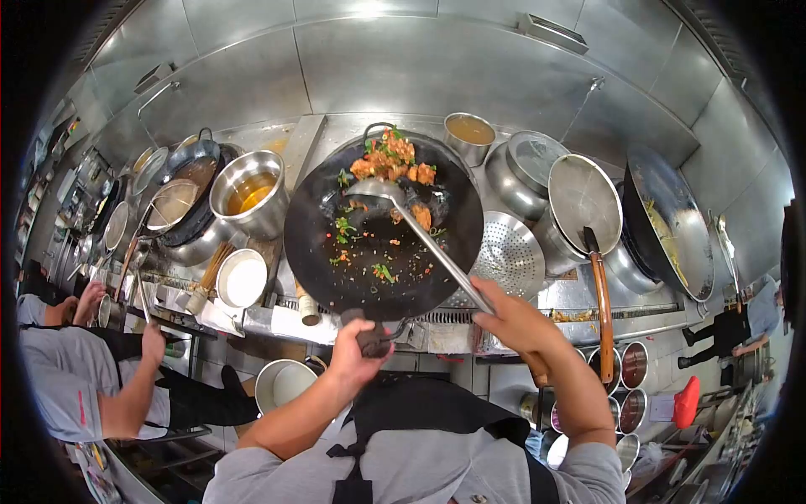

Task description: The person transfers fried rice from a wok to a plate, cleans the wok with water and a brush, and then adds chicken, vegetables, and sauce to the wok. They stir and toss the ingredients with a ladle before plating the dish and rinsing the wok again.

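In front of me is a large dark wok (336,269). My left hand (357,353) grips a dark folded cloth (372,338) around the wok's near handle. My right hand (516,317) is wrapped round the shaft of a long metal ladle (432,244). The ladle's bowl lies inside the wok, close to browned, saucy food pieces (388,158) heaped at the far side. Bits of chopped green and red (344,228) are scattered over the wok's near and left surface.
A perforated strainer (502,252) and a mesh strainer (585,202) stand right of the wok. A pot of amber liquid (250,195) and a white-filled bowl (242,279) are on the left. A co-worker (92,370) works at far left; another person (739,323) is at right.
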A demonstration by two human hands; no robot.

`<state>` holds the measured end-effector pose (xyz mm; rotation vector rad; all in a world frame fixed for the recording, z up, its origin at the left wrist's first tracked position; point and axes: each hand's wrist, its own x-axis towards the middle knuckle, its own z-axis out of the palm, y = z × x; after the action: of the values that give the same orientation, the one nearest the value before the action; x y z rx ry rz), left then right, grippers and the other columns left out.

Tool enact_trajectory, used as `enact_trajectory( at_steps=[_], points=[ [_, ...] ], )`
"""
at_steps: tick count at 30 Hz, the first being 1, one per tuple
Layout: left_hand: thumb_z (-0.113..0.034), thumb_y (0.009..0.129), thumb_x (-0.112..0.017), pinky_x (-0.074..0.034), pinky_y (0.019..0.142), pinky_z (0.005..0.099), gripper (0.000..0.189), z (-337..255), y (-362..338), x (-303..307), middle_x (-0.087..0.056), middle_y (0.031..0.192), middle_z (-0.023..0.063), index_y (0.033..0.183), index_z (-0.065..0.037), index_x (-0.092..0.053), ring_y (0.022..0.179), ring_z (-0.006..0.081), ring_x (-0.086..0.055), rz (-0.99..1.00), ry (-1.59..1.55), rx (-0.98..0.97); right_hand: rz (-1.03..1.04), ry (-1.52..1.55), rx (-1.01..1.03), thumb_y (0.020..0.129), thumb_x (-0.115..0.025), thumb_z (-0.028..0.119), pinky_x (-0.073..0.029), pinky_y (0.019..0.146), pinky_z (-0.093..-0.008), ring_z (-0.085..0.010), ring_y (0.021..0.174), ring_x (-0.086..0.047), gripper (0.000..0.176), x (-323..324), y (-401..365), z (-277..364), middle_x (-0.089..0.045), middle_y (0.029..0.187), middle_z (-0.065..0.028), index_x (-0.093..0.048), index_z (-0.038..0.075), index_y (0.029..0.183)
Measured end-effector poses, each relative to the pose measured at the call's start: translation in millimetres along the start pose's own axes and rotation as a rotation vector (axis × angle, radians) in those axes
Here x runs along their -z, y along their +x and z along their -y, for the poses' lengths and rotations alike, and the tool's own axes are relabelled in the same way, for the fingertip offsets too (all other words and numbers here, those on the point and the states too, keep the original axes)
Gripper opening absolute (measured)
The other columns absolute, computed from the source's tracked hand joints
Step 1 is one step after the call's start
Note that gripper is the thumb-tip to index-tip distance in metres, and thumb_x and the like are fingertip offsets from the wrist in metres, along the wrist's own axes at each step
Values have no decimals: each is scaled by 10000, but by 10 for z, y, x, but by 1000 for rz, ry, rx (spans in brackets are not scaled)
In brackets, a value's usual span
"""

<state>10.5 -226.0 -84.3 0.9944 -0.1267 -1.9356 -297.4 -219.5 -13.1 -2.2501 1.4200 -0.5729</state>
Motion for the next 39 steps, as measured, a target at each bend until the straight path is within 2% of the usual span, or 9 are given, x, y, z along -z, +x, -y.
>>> enact_trajectory(
  at_steps=[3, 7, 13, 16, 22, 29, 31, 34, 39],
  points=[
    [-195, 824, -650, -540, 769, 434, 125, -345, 335, -415, -635, 880, 91, 907, -122, -594, 841, 243, -629, 18, -127, 4, 471, 427, -574, 950, -590, 205, -487, 941, -446, -417, 1042, -648, 636, 581, 14, 501, -630, 1211, -265, -311, 123, 1515],
    [-174, 807, -686, -519, 847, 412, 151, -400, 1133, -314, -652, 920, 97, 898, -76, -616, 916, 263, -614, 143, -99, 8, 260, 234, -338, 950, -592, 208, -509, 896, -447, -421, 956, -672, 629, 91, 355, 43, -625, 1200, -286, -317, 123, 1509],
    [-152, 772, -691, -527, 815, 409, 214, -28, 134, -52, -657, 974, 62, 974, -119, -629, 920, 247, -615, 146, -38, 54, -53, 115, -130, 949, -623, 210, -512, 810, -440, -403, 867, -680, 629, -208, 336, -93, -679, 958, -243, -330, 164, 1504],
    [-169, 811, -656, -525, 755, 421, 163, -213, 403, -425, -646, 909, 89, 940, -92, -592, 834, 245, -624, -19, -161, -18, 214, 242, -389, 944, -640, 224, -517, 771, -411, -355, 811, -677, 652, 136, 132, 277, -671, 905, -211, -328, 179, 1515],
    [-205, 818, -643, -532, 732, 437, 151, -504, 174, -566, -642, 871, 88, 925, -111, -590, 825, 246, -627, 9, -48, 39, 640, 147, -548, 950, -605, 223, -472, 978, -472, -448, 1131, -600, 657, 874, -116, 681, -603, 1262, -262, -299, 113, 1521],
    [-145, 802, -648, -521, 790, 446, 195, -202, 891, -318, -651, 964, 69, 987, -126, -589, 847, 237, -624, 44, -195, -23, 208, 98, -413, 944, -589, 207, -455, 986, -501, -466, 1165, -577, 631, -1, 267, 80, -591, 1251, -300, -323, 97, 1506],
    [-190, 788, -656, -508, 783, 433, 246, -263, 421, -333, -672, 988, 80, 1021, -124, -616, 833, 239, -621, 129, -77, -15, 35, 126, -224, 944, -602, 197, -496, 908, -463, -423, 1030, -648, 642, -80, 17, -59, -650, 1108, -269, -317, 95, 1511],
    [-208, 812, -666, -514, 770, 413, 142, -552, 434, -442, -682, 902, 95, 927, -135, -626, 816, 247, -632, -17, -85, 16, 65, 411, -561, 955, -590, 80, -473, 536, -309, -175, 584, -591, 604, 106, -217, 210, -603, 772, -73, -340, 135, 1502],
    [-184, 812, -663, -532, 726, 423, 181, -595, 503, -376, -660, 900, 118, 957, -96, -598, 816, 262, -634, -26, 25, -29, -190, 716, -648, 961, -562, 46, -367, 418, -230, -72, 483, -470, 590, 187, -312, 338, -521, 693, -4, -326, 120, 1498]
  ],
)
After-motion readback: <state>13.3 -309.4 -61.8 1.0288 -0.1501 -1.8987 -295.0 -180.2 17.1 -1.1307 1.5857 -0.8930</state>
